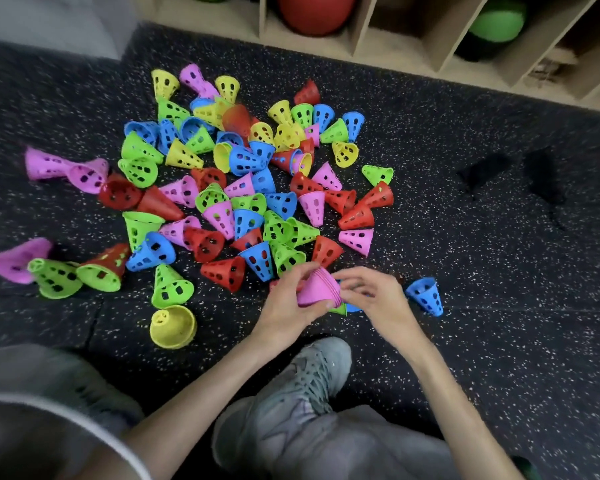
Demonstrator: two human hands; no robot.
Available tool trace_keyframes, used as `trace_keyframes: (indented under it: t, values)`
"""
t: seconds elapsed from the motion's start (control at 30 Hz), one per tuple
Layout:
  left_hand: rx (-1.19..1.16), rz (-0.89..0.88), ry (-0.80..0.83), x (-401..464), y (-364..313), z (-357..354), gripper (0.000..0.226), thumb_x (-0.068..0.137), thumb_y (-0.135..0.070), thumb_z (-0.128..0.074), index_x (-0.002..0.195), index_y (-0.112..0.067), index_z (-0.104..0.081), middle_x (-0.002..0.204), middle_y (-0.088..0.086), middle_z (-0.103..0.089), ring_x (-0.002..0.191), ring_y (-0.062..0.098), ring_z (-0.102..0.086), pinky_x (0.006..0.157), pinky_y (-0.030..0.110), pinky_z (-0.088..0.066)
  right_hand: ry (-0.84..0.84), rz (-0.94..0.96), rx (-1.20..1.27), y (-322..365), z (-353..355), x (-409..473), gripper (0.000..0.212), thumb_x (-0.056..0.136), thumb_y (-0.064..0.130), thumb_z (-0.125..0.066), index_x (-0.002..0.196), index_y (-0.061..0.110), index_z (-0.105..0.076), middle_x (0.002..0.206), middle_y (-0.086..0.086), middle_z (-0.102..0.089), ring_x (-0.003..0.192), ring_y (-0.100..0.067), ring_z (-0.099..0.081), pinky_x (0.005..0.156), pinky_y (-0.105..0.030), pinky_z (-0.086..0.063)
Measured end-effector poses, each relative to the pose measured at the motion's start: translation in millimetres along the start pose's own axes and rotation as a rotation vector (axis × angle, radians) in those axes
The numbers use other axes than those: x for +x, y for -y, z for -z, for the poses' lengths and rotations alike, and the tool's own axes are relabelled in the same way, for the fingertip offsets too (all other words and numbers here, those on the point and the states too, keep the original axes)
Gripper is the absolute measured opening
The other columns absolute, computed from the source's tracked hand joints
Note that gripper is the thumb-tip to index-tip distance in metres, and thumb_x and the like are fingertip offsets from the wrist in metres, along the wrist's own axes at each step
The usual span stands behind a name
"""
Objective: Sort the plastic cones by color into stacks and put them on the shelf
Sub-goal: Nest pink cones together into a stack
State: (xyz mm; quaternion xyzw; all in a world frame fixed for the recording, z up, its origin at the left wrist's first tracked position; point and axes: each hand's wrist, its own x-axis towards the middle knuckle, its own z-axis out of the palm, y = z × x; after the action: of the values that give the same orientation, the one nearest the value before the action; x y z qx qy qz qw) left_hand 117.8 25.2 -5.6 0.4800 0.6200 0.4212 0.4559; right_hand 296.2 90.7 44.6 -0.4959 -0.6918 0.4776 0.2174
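On the speckled black floor (465,271) before us lies a loose pile of cones (243,181) in pink, red, blue, green and yellow, most tipped on their sides, some upright. Near the pile's near edge we hold a pink stack (317,289) of nested cones, lying tilted with its wide rims toward our right. Our left hand (288,306) grips the stack, its fingers curled over the top and the thumb under it. Our right hand (371,292) meets the stack's rim end with bent fingers; we cannot tell whether it pinches the rim or only touches it. Bits of a green and a blue cone show just under the stack. One blue cone (426,295) stands apart to the right, and a yellow cone (174,326) lies to the left of our left wrist. Another pink stack (54,164) lies at the far left. A grey shoe (309,382) sits below the hands. Across the top runs the wooden shelf (426,39), with a red ball (316,12) and a green ball (496,22) in its bays.
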Motion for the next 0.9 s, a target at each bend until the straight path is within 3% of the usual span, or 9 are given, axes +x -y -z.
trace_keyframes:
  t: [0.1,0.2,0.4,0.5,0.6,0.67,0.8,0.9]
  values:
    - [-0.026,-0.028,-0.004,-4.1,-6.6,5.4,0.072,0.082,-0.03,-0.085,0.145,-0.03,-0.05,0.139,-0.018,-0.055,0.125,-0.006,-0.05,0.106,0.021,-0.042,-0.022,-0.012,0.042,14.0,-3.2,-6.8,0.03,0.091,-0.001,-0.069,0.107,0.023,-0.077,0.093,0.001,-0.078,0.09,-0.018,-0.073,0.086,-0.04,-0.059]
    - [-0.036,-0.055,-0.033,-8.0,-13.2,15.3,0.072,0.083,-0.032,-0.083,0.146,-0.031,-0.049,0.141,-0.018,-0.054,0.128,-0.005,-0.049,0.107,0.02,-0.039,-0.021,0.011,0.083,37.2,-9.0,-7.5,0.029,0.092,-0.005,-0.066,0.102,0.02,-0.076,0.09,0.002,-0.079,0.083,-0.01,-0.072,0.077,-0.026,-0.059]
    - [-0.097,-0.072,-0.105,-17.5,-11.8,51.3,0.062,0.086,-0.033,-0.081,0.136,-0.046,-0.047,0.133,-0.014,-0.052,0.118,-0.018,-0.043,0.095,0.005,-0.033,0.161,-0.048,0.049,84.1,-31.3,20.0,0.026,0.092,-0.002,-0.067,0.1,0.02,-0.078,0.092,-0.005,-0.078,0.081,-0.008,-0.07,0.072,-0.02,-0.056]
    - [-0.167,-0.053,-0.186,-18.9,-2.7,68.0,0.059,0.083,-0.034,-0.083,0.132,-0.043,-0.051,0.133,-0.012,-0.054,0.12,-0.005,-0.047,0.099,0.015,-0.038,0.234,-0.091,0.024,97.3,-42.1,38.3,0.02,0.092,0.004,-0.07,0.108,0.015,-0.077,0.099,-0.018,-0.076,0.083,-0.013,-0.067,0.076,-0.023,-0.055]
    - [-0.217,-0.028,-0.229,-19.5,7.9,81.6,0.062,0.082,-0.037,-0.083,0.136,-0.037,-0.053,0.132,-0.011,-0.056,0.122,0.007,-0.051,0.1,0.028,-0.045,0.171,-0.121,0.046,94.4,-50.2,54.4,0.025,0.091,0.004,-0.07,0.113,0.017,-0.074,0.103,-0.011,-0.078,0.089,-0.019,-0.07,0.08,-0.03,-0.057]
    - [-0.241,-0.008,-0.245,-19.8,14.2,90.1,0.063,0.083,-0.035,-0.083,0.137,-0.033,-0.053,0.131,-0.01,-0.056,0.12,0.008,-0.053,0.098,0.026,-0.047,0.108,-0.103,0.008,84.4,-51.0,63.5,0.027,0.09,0.004,-0.072,0.109,0.022,-0.075,0.106,-0.006,-0.077,0.099,-0.022,-0.071,0.087,-0.032,-0.058]
    - [-0.282,0.037,-0.263,-17.5,30.0,100.4,0.065,0.082,-0.034,-0.084,0.138,-0.034,-0.052,0.131,-0.009,-0.057,0.117,0.007,-0.057,0.096,0.027,-0.051,0.08,-0.088,-0.226,52.0,-39.3,77.8,0.03,0.089,-0.001,-0.072,0.113,0.017,-0.075,0.116,0.002,-0.072,0.11,-0.018,-0.066,0.09,-0.014,-0.049]
    - [-0.276,0.068,-0.277,-16.4,39.1,101.8,0.065,0.082,-0.036,-0.084,0.14,-0.034,-0.053,0.13,-0.01,-0.057,0.115,0.003,-0.056,0.088,0.011,-0.046,-0.033,-0.173,-0.356,18.0,-28.1,85.5,0.035,0.088,0.002,-0.073,0.112,0.028,-0.073,0.126,0.005,-0.067,0.124,-0.013,-0.058,0.107,-0.018,-0.039]
